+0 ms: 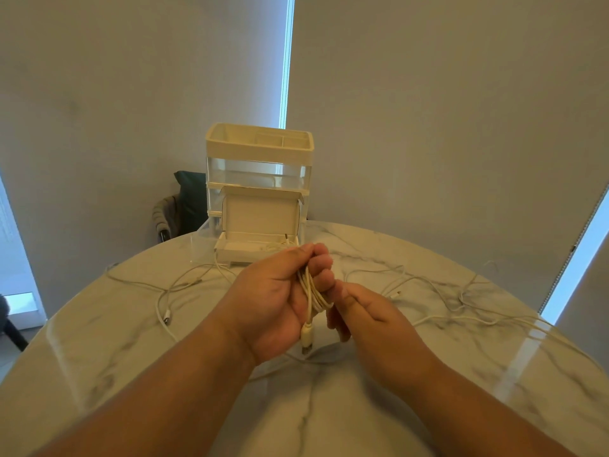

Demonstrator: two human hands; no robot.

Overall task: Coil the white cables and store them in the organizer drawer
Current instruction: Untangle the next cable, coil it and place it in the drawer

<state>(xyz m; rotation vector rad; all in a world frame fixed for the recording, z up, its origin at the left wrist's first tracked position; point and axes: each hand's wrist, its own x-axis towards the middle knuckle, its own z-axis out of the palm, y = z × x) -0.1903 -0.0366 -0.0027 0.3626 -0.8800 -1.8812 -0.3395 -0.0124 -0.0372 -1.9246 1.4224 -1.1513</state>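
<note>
Looking down through the head cam, only view available. Got the left hand (280, 291) curled tight round a coiled cable (311, 295), held upright above the desk (329, 407) with the USB plug (307, 341) dangling out below the palm. Probably gripped that way to stop the loops springing apart mid-wind. Got the right hand (359, 311) tucked right against the coil, thumb near the wraps. Can't tell whether pinching the loose tail or just steadying, with fingers (339, 324) curled under and hiding the contact. Guessing mid-coil here, not storing yet.

Further back, spotted the organizer (258, 166) at the far edge of the desk, bottom clear drawer (204, 245) pulled out toward the hands. Also an open white box (260, 225) sitting in or just at that drawer, hard to say which. Makes sense as a ready drop spot, close and straight ahead.

Plenty left to do though: left loose cable (164, 291) and right loose cables (461, 291) sprawled flat across the desk, well apart from the drawer. Would watch for the trailing tail snagging on those.
</note>
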